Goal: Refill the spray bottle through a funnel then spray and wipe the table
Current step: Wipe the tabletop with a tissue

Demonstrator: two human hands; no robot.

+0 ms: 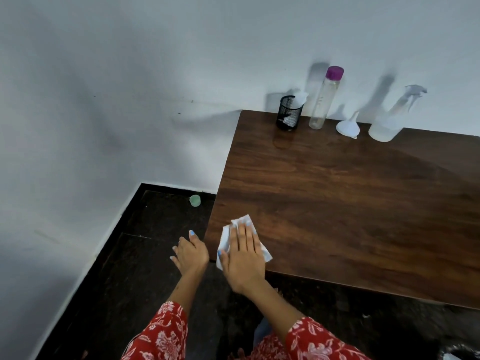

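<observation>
The dark wood-grain counter (350, 203) fills the right of the view, its smooth top butted against a pale wall and standing over a dark speckled floor (145, 268). Along its far edge the refill gear stands out of the wiping path, likely parked there once filling was done: a clear spray bottle (389, 120) with liquid in its base, a tall clear bottle (324, 100) with a purple cap, a black mesh cup (288, 113) with white paper tucked inside, and a white plastic funnel (348, 127) resting mouth-down, spout up.

At the near left corner the right hand (242, 255) lies flat, fingers straight and together, pressing a crumpled white paper towel (228, 237) onto the wood — a palm-down hold that spreads pressure for wiping. The left hand (191, 252) hovers just off the counter's edge over the floor, fingers loosely spread and holding nothing. On the floor near the wall sits a small green cap (194, 200) — its owner unclear.
</observation>
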